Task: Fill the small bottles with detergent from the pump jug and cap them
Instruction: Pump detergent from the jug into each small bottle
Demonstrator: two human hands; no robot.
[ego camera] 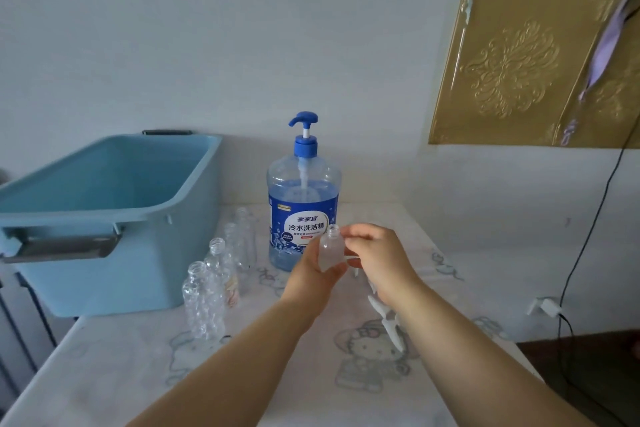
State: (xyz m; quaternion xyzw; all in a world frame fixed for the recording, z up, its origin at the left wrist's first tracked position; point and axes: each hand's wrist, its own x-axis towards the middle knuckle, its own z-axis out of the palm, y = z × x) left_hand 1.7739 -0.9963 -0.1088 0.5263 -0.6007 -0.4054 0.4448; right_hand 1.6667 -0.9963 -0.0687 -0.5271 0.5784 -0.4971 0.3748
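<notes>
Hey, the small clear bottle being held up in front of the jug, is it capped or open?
Open. The small clear bottle shows a bare threaded neck, no cap, held by the left hand.

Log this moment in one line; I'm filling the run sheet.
left hand: holds small bottle | right hand: at its neck | uncapped | jug: untouched

Beyond my grip a pale wall; up to its right, a gold embossed panel; cartoon-printed tabletop beneath.
</notes>
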